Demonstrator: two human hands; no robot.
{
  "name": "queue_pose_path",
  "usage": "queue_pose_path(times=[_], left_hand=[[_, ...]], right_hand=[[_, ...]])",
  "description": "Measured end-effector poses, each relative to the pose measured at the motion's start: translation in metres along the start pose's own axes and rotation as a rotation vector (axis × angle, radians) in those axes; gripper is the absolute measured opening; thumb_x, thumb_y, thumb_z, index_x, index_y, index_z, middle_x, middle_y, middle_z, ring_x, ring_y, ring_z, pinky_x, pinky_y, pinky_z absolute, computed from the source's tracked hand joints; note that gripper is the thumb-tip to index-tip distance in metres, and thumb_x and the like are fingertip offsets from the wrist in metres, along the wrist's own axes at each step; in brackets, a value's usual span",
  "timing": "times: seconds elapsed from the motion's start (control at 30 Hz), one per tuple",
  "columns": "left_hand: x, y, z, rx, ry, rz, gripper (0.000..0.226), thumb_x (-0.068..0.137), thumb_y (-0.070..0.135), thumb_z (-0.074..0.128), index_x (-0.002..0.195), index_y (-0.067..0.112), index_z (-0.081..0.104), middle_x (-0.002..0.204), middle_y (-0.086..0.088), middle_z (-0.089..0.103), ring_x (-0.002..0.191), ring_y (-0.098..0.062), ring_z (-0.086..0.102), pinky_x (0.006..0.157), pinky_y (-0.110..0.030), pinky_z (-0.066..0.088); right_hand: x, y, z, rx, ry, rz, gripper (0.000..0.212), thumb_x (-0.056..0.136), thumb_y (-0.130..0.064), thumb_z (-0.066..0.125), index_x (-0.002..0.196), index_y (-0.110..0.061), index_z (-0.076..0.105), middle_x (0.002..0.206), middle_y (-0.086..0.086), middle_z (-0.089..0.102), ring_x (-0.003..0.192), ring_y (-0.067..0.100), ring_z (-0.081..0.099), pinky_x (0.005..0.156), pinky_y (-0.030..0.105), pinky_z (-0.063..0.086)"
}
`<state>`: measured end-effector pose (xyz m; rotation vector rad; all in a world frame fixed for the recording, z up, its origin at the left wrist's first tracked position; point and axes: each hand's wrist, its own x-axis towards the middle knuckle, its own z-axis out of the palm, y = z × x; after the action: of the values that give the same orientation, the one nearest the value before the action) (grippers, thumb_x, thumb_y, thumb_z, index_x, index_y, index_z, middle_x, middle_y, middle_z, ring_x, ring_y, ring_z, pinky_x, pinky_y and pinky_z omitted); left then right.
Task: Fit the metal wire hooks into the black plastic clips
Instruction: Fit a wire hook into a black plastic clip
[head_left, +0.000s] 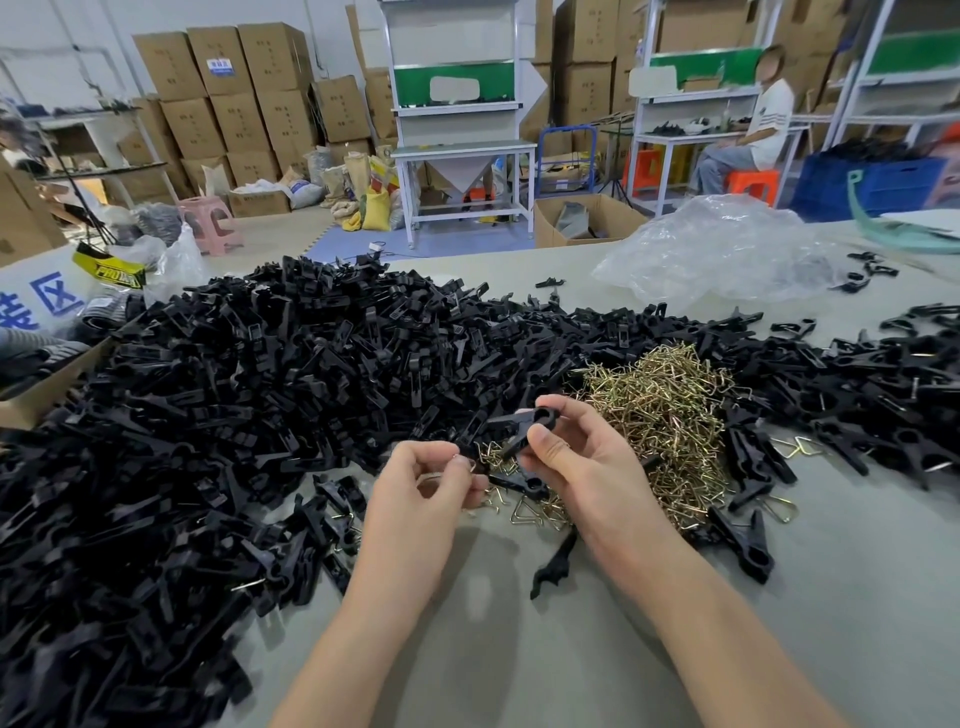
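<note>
My right hand (576, 457) pinches a black plastic clip (522, 426) between thumb and fingers, its ring end pointing up and right. My left hand (431, 478) is just left of it, fingers curled, pinching a thin metal wire hook (474, 466) at the fingertips; most of the hook is hidden. A heap of brass-coloured wire hooks (660, 410) lies behind and right of my right hand. A big pile of black clips (234, 405) covers the table's left and middle.
Loose clips (555, 564) and single wire hooks (524, 512) lie on the grey table (597, 649) near my hands. More clips (883, 395) spread to the right. A crumpled clear plastic bag (727, 249) sits at the back right. A person sits at a far workbench.
</note>
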<state>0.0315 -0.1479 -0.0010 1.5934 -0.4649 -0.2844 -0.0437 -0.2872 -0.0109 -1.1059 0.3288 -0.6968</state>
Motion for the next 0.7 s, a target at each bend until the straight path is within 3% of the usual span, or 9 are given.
queue_pose_path(times=[0.1, 0.27, 0.37, 0.5, 0.7], left_hand=[[0.0003, 0.0023, -0.0019, -0.019, -0.019, 0.008, 0.011, 0.098, 0.017, 0.062, 0.104, 0.025, 0.068, 0.088, -0.001, 0.075, 0.079, -0.01, 0.071, 0.071, -0.012, 0.052], [0.0, 0.001, -0.0045, 0.009, -0.028, 0.026, 0.012, 0.096, 0.024, 0.065, 0.096, 0.03, 0.076, 0.082, 0.013, 0.075, 0.067, 0.009, 0.06, 0.066, -0.003, 0.043], [0.0032, -0.0003, -0.005, -0.086, 0.004, -0.035, 0.008, 0.093, 0.021, 0.069, 0.098, 0.024, 0.075, 0.081, -0.001, 0.074, 0.064, 0.0, 0.058, 0.068, -0.013, 0.05], [0.005, -0.0005, -0.0026, -0.432, 0.0, -0.198, 0.012, 0.091, 0.004, 0.067, 0.102, 0.005, 0.067, 0.076, -0.004, 0.074, 0.07, -0.013, 0.07, 0.066, -0.019, 0.057], [0.0046, 0.0008, -0.002, -0.446, -0.006, -0.233, 0.015, 0.09, 0.008, 0.069, 0.104, 0.009, 0.073, 0.08, -0.002, 0.073, 0.07, -0.01, 0.065, 0.064, -0.019, 0.057]], right_hand=[[-0.0039, -0.0005, 0.0028, -0.048, -0.063, 0.012, 0.032, 0.094, 0.001, 0.063, 0.106, -0.026, 0.076, 0.097, 0.002, 0.072, 0.094, 0.014, 0.072, 0.082, 0.022, 0.058], [-0.0063, -0.0043, 0.0055, -0.123, -0.09, -0.008, 0.038, 0.095, 0.001, 0.063, 0.096, -0.034, 0.079, 0.099, -0.002, 0.077, 0.096, 0.014, 0.074, 0.083, 0.021, 0.057], [-0.0067, -0.0038, 0.0065, -0.151, -0.09, -0.025, 0.038, 0.094, 0.001, 0.064, 0.094, -0.034, 0.079, 0.098, -0.001, 0.076, 0.094, 0.013, 0.074, 0.081, 0.02, 0.057], [-0.0069, -0.0021, 0.0064, -0.154, -0.105, -0.032, 0.037, 0.093, 0.004, 0.065, 0.094, -0.031, 0.078, 0.1, 0.001, 0.077, 0.095, 0.014, 0.074, 0.08, 0.02, 0.058], [-0.0079, -0.001, 0.0053, -0.289, -0.169, -0.074, 0.036, 0.091, 0.002, 0.069, 0.099, -0.033, 0.075, 0.103, -0.003, 0.076, 0.1, 0.015, 0.072, 0.088, 0.025, 0.058]])
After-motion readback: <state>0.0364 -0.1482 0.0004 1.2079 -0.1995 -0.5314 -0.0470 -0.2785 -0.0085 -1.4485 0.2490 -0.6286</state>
